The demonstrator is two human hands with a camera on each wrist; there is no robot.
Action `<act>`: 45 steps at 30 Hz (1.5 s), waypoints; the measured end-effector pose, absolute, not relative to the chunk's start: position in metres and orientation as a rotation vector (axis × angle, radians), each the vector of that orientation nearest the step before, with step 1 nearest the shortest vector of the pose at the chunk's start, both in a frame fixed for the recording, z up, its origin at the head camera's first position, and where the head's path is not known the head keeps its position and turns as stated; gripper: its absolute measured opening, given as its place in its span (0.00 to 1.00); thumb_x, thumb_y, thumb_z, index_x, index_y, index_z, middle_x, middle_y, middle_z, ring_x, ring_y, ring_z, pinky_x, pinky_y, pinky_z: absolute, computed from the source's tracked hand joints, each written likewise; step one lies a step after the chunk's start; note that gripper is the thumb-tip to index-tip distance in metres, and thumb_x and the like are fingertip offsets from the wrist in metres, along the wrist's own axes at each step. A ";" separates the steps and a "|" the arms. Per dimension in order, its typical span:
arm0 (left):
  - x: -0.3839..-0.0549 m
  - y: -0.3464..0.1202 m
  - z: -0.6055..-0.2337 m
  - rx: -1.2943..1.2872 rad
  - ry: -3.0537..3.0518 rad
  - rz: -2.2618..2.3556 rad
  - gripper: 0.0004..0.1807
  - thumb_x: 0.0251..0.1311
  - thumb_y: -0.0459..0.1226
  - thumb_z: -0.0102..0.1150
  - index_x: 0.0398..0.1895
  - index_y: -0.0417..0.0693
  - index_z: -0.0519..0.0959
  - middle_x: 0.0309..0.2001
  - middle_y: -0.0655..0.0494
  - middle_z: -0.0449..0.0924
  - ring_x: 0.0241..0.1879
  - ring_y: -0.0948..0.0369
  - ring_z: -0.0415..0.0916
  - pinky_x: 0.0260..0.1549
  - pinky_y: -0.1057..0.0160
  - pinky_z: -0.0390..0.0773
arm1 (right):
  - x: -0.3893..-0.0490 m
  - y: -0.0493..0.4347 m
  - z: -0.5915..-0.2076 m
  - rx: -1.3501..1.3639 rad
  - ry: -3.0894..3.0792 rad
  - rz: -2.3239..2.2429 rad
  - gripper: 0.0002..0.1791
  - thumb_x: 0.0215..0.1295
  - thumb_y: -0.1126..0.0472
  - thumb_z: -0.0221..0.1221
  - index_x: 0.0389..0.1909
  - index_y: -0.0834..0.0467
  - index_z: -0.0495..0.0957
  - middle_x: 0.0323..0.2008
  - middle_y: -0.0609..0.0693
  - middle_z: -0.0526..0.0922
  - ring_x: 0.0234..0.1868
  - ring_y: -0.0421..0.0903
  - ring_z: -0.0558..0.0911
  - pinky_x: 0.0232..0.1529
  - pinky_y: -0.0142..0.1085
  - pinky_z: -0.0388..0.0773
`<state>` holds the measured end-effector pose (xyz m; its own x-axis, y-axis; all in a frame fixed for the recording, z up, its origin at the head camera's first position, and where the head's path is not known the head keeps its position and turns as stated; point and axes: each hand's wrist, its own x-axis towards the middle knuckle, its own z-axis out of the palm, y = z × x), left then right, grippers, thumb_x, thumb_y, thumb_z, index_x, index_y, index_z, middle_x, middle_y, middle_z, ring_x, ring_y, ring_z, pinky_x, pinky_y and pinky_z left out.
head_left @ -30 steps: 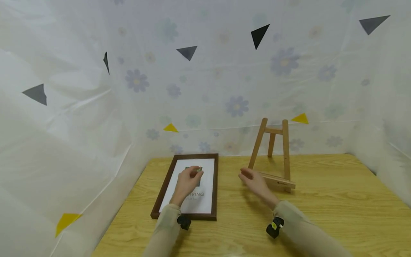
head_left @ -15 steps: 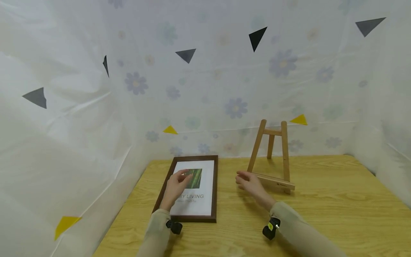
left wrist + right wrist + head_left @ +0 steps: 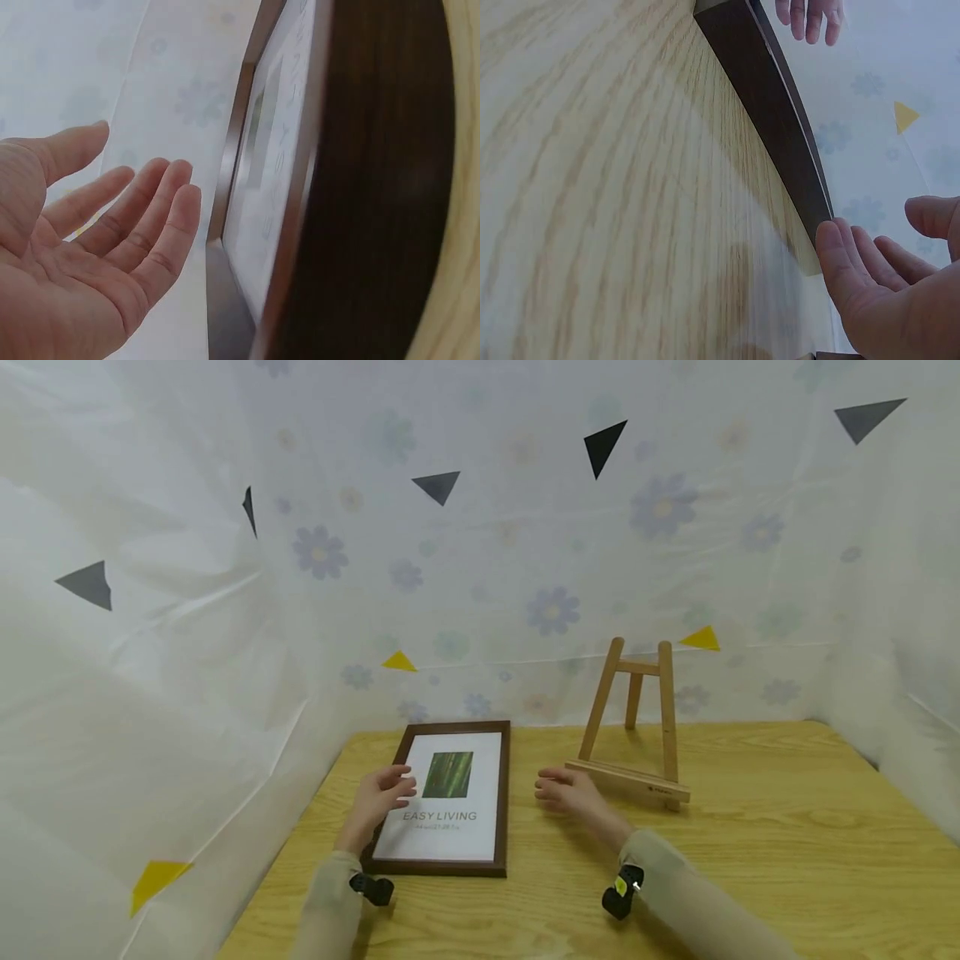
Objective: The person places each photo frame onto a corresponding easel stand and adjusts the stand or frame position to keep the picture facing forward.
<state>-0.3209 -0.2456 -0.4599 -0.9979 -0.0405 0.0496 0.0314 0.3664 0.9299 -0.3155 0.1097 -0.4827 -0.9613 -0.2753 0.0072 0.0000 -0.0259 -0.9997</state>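
Note:
A brown picture frame [image 3: 501, 793] with a white print lettered "EASY LIVING" and a green picture lies flat on the table. My left hand [image 3: 375, 802] hovers over its left side, fingers relaxed and holding nothing; the left wrist view shows the loosely bent fingers [image 3: 169, 244] beside the frame's rim [image 3: 232, 150]. Between the frame and the wooden easel [image 3: 630, 781] is my right hand [image 3: 577, 800], also holding nothing. In the right wrist view that hand [image 3: 900, 292] has relaxed fingers, near the frame's dark side edge [image 3: 780, 120]. The easel stands upright.
The light wooden table [image 3: 787, 843] carries both things. White sheeting with faded flowers [image 3: 553, 610] rises behind and at both sides. Black, grey and yellow triangles [image 3: 701, 638] are stuck to it. Black wrist cameras [image 3: 371, 888] sit at both sleeves.
My left hand has moved left, from over the middle of the print to the frame's left side, uncovering the green picture and lettering. My right hand has shifted slightly left, away from the easel.

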 end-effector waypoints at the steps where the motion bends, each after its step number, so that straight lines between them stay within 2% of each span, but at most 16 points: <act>1: -0.321 -0.250 -0.461 0.007 -2.542 -1.758 0.25 0.64 0.39 0.63 0.62 0.36 0.74 0.49 0.40 0.82 0.45 0.49 0.84 0.45 0.53 0.84 | -0.315 0.109 -0.483 -0.304 2.046 -2.094 0.31 0.72 0.59 0.55 0.66 0.76 0.62 0.59 0.73 0.74 0.50 0.51 0.84 0.52 0.45 0.81; 5: -0.320 -0.269 -0.464 -0.091 -2.574 -1.886 0.30 0.65 0.39 0.62 0.66 0.34 0.68 0.55 0.36 0.78 0.50 0.49 0.82 0.51 0.53 0.82 | -0.314 0.103 -0.483 -0.246 2.029 -2.034 0.29 0.72 0.60 0.54 0.67 0.75 0.63 0.60 0.72 0.73 0.54 0.56 0.83 0.54 0.45 0.81; 9: -0.318 -0.292 -0.469 -0.244 -2.609 -2.058 0.33 0.69 0.39 0.57 0.71 0.31 0.60 0.65 0.31 0.68 0.59 0.46 0.76 0.56 0.56 0.78 | -0.312 0.097 -0.484 -0.238 1.997 -1.954 0.27 0.74 0.62 0.52 0.67 0.75 0.62 0.61 0.72 0.72 0.57 0.61 0.80 0.55 0.45 0.80; 12: -0.317 -0.308 -0.470 -0.303 -2.603 -2.143 0.34 0.71 0.38 0.54 0.73 0.31 0.55 0.68 0.29 0.63 0.62 0.45 0.73 0.57 0.58 0.78 | -0.310 0.094 -0.486 -0.266 1.938 -1.938 0.28 0.74 0.63 0.52 0.67 0.77 0.60 0.60 0.72 0.73 0.55 0.59 0.81 0.54 0.45 0.80; 16: -0.316 -0.326 -0.471 -0.312 -2.579 -2.184 0.34 0.73 0.37 0.50 0.74 0.29 0.51 0.69 0.27 0.60 0.61 0.49 0.74 0.55 0.61 0.79 | -0.307 0.089 -0.489 -0.262 1.861 -1.958 0.30 0.73 0.63 0.54 0.66 0.78 0.60 0.57 0.72 0.75 0.50 0.53 0.84 0.52 0.42 0.82; 19: -0.316 -0.335 -0.471 -0.248 -2.581 -2.166 0.33 0.74 0.38 0.48 0.73 0.26 0.52 0.68 0.27 0.62 0.59 0.52 0.75 0.54 0.61 0.79 | -0.305 0.083 -0.491 -0.243 1.835 -1.961 0.29 0.72 0.63 0.54 0.65 0.78 0.61 0.55 0.71 0.77 0.47 0.51 0.85 0.50 0.42 0.83; 22: -0.315 -0.340 -0.469 -0.174 -2.619 -2.122 0.33 0.75 0.40 0.47 0.71 0.24 0.53 0.65 0.27 0.66 0.59 0.50 0.76 0.54 0.58 0.79 | -0.303 0.079 -0.491 -0.231 1.818 -1.949 0.27 0.71 0.63 0.54 0.63 0.78 0.64 0.51 0.68 0.80 0.45 0.49 0.85 0.49 0.42 0.83; 27: -0.315 -0.341 -0.469 -0.094 -2.715 -2.079 0.33 0.73 0.41 0.50 0.69 0.23 0.57 0.61 0.30 0.73 0.55 0.49 0.79 0.53 0.52 0.80 | -0.301 0.073 -0.492 -0.210 1.837 -1.927 0.23 0.72 0.63 0.53 0.60 0.77 0.68 0.48 0.65 0.82 0.43 0.47 0.84 0.48 0.41 0.83; 35: -0.313 -0.337 -0.467 -0.098 -2.826 -1.984 0.29 0.72 0.38 0.53 0.64 0.21 0.65 0.57 0.34 0.76 0.49 0.55 0.80 0.48 0.57 0.83 | -0.298 0.067 -0.487 -0.154 1.861 -1.933 0.25 0.72 0.64 0.52 0.63 0.78 0.66 0.56 0.70 0.77 0.51 0.53 0.83 0.52 0.44 0.82; 39: -0.313 -0.332 -0.465 0.014 -2.821 -1.990 0.26 0.69 0.37 0.56 0.61 0.24 0.70 0.53 0.39 0.79 0.46 0.57 0.81 0.45 0.56 0.83 | -0.297 0.065 -0.485 -0.080 1.852 -1.956 0.26 0.72 0.63 0.52 0.63 0.78 0.65 0.58 0.72 0.75 0.55 0.58 0.81 0.54 0.46 0.81; 45: -0.311 -0.327 -0.464 0.124 -2.807 -1.967 0.28 0.69 0.38 0.55 0.66 0.29 0.67 0.52 0.41 0.82 0.46 0.55 0.82 0.44 0.56 0.83 | -0.296 0.060 -0.479 0.008 1.851 -1.983 0.27 0.73 0.62 0.53 0.65 0.75 0.65 0.62 0.73 0.71 0.60 0.63 0.77 0.55 0.49 0.79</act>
<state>-0.3110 -0.3269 -0.4641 -0.9562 0.1048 -0.2733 -0.2211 0.3532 0.9090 -0.2956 0.0604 -0.4794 -0.9095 -0.3000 -0.2878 0.3077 -0.0203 -0.9513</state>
